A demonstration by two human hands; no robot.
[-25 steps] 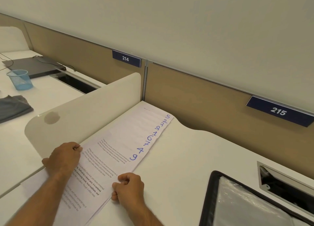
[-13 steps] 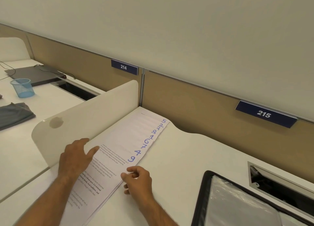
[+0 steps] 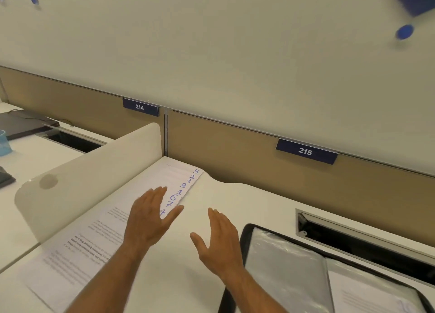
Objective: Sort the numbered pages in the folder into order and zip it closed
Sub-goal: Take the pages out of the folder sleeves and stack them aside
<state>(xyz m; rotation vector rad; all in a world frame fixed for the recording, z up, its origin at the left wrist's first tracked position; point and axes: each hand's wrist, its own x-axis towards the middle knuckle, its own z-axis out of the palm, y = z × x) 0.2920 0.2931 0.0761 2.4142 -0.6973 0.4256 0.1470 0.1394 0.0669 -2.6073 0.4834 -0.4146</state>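
Several numbered pages point(image 3: 113, 221) lie fanned in a long overlapping row on the white desk, along the divider, with blue handwritten numbers down their right edge. My left hand point(image 3: 150, 216) is flat with straight fingers over the pages' right edge, covering the lowest numbers. My right hand point(image 3: 219, 242) is flat, fingers straight, over bare desk to the right of the pages, holding nothing. The black zip folder point(image 3: 244, 242) lies open at the lower right, showing clear plastic sleeves and a sheet inside.
A cream desk divider point(image 3: 77, 180) stands just left of the pages. A tan partition point(image 3: 235, 152) with signs 214 and 215 closes the back. A cable slot point(image 3: 357, 237) is cut in the desk behind the folder. A neighbouring desk at left holds a laptop point(image 3: 21, 124) and a blue cup point(image 3: 3, 143).
Both hands let go of the pages and opened flat. My left hand moved right and forward over the numbers; my right hand moved right onto bare desk. The view tilted up.
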